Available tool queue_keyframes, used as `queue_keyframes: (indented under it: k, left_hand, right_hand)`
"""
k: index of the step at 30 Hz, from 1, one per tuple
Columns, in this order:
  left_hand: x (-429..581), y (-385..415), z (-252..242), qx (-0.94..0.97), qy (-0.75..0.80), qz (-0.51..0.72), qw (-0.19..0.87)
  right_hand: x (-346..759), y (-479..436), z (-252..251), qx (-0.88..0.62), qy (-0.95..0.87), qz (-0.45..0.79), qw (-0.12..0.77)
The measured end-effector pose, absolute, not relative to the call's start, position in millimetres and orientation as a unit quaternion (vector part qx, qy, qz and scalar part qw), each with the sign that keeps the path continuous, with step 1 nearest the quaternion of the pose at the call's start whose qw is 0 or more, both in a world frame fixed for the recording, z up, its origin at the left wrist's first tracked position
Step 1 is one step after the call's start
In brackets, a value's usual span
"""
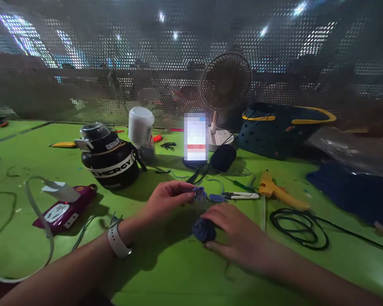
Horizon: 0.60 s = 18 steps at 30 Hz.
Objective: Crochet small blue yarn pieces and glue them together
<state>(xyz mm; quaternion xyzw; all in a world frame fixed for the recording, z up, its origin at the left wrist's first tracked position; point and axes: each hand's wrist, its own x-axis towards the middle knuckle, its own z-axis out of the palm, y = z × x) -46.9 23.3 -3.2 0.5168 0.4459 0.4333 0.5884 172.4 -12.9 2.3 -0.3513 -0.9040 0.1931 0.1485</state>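
Between the thumb and fingers of my left hand (170, 196) is a small light-blue crocheted piece (199, 193), pinched at its left edge. My right hand (232, 231) grips a dark-blue, rounded crocheted piece (204, 229) low over the table, fingers on top and thumb beneath. Just beyond the hands lies another flat light-blue crocheted piece (217, 198), touching or close to white-handled thread snips (242, 195). A ball of dark yarn (223, 158) sits farther back, with loose blue strands around it.
A yellow glue gun (282, 193) and its coiled black cable (298, 229) lie at right. A lit phone (195, 138) stands before a fan (226, 83). At left are a black jug (110, 161) and a maroon power strip (65, 208). A dark basket (274, 131) stands behind.
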Motion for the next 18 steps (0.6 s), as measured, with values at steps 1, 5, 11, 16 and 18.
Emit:
queue_keyframes:
  k: [1,5,11,16,18]
  left_hand:
    - [-46.6,23.0,-3.8,0.518,0.441,0.432,0.592]
    - [-46.6,20.8,-5.3,0.532,0.432,0.430,0.588]
    - [-46.6,20.8,-6.6,0.541,0.428,0.428,0.584]
    - [-43.4,20.7,-6.0,0.508,0.433,0.438,0.602]
    - [-42.5,20.1,-5.4,0.500,0.429,0.439,0.611]
  right_hand:
    - [170.8,-11.4,-1.4,-0.350,-0.906,0.183,0.152]
    - [169.3,-10.0,-9.6,-0.333,-0.920,0.129,0.161]
    - [177.1,-14.8,-5.0,-0.367,-0.896,0.172,0.180]
    - [171.6,-8.0,-9.8,-0.335,-0.919,0.122,0.166]
    - [169.7,-5.4,-15.0,-0.309,-0.932,0.084,0.167]
